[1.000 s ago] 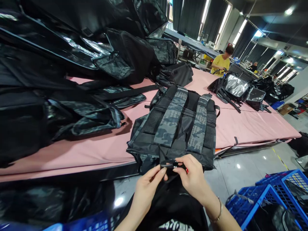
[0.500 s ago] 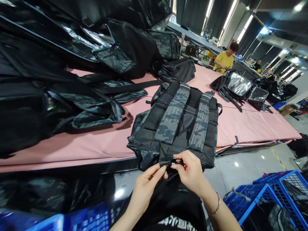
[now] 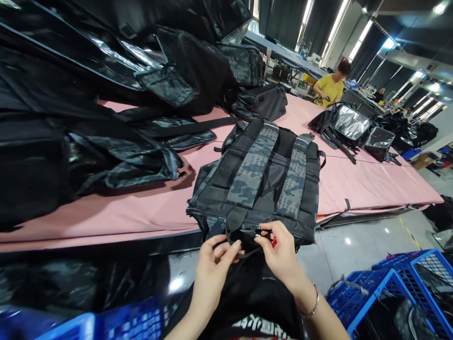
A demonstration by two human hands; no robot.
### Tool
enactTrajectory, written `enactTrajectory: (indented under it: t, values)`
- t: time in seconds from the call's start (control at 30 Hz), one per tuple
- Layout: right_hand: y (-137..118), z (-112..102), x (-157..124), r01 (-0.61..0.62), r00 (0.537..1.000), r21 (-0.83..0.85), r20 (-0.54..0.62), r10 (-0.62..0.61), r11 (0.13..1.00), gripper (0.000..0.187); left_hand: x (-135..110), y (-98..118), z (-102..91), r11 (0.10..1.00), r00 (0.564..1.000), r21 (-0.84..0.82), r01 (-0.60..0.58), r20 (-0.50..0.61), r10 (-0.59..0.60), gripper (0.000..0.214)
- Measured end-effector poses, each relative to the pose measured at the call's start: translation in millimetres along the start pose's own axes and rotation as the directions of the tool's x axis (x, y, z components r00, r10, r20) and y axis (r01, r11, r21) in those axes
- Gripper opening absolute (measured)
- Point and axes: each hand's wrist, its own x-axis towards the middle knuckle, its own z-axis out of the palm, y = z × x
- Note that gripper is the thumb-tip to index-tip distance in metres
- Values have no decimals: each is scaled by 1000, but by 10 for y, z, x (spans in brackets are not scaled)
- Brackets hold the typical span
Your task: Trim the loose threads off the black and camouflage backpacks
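Fingers of both hands pinch strap and buckle at backpack

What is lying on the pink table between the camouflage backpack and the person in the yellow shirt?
In the head view, mostly bare pink table, with an open bag with a silver lining near the person in yellow.

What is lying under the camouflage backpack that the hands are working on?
The camouflage backpack lies on a pink table cover, its near edge overhanging. Anything directly beneath the pack is covered.
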Motion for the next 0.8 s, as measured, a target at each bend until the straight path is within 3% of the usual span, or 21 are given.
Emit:
enactTrajectory:
  t: [0.13, 0.33, 0.67, 0.8]
  values:
    - [45, -11, -31, -48, 999, 14, 6, 48, 999, 15, 27, -8, -33, 997, 998, -30, 68, 4, -67, 56]
    - [25, -72, -53, -53, 996, 50, 80, 48, 997, 15, 43, 119, -73, 927, 927, -191, 323, 258, -270, 43]
    - [37, 3, -5, 104, 989, -136, 120, -87, 985, 8, 59, 33, -113, 943, 948, -174, 284, 200, -248, 47]
    - [18, -1, -37, 95, 993, -154, 81, -83, 983, 9, 35, 58, -100, 945, 948, -160, 285, 194, -253, 48]
